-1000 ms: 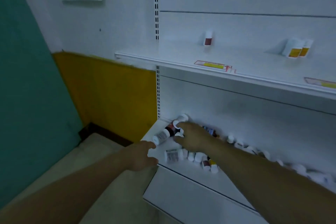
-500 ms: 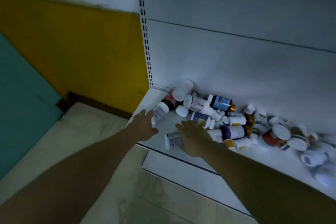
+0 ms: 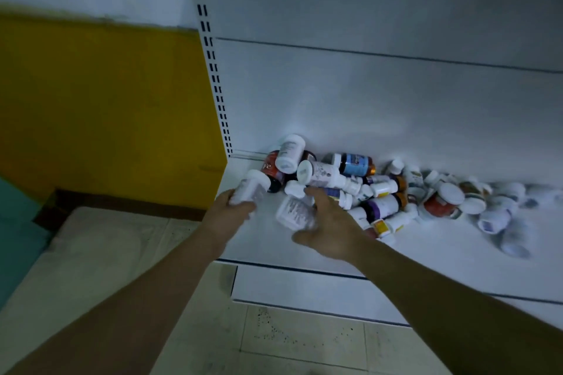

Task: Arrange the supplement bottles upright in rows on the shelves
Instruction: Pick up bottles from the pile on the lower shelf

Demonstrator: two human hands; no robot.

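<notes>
While the left hand (image 3: 234,213) is gripping a white bottle (image 3: 251,189) just left of the pile (image 3: 380,192), cap tilting toward it, the right hand (image 3: 332,228) is curling round a second bottle (image 3: 294,211) lying slantwise before the pile.

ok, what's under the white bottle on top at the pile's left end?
The white bottle lies across a red-labelled dark bottle, covering part of it. Something dark shows at its right edge; the rest beneath is hidden.
</notes>
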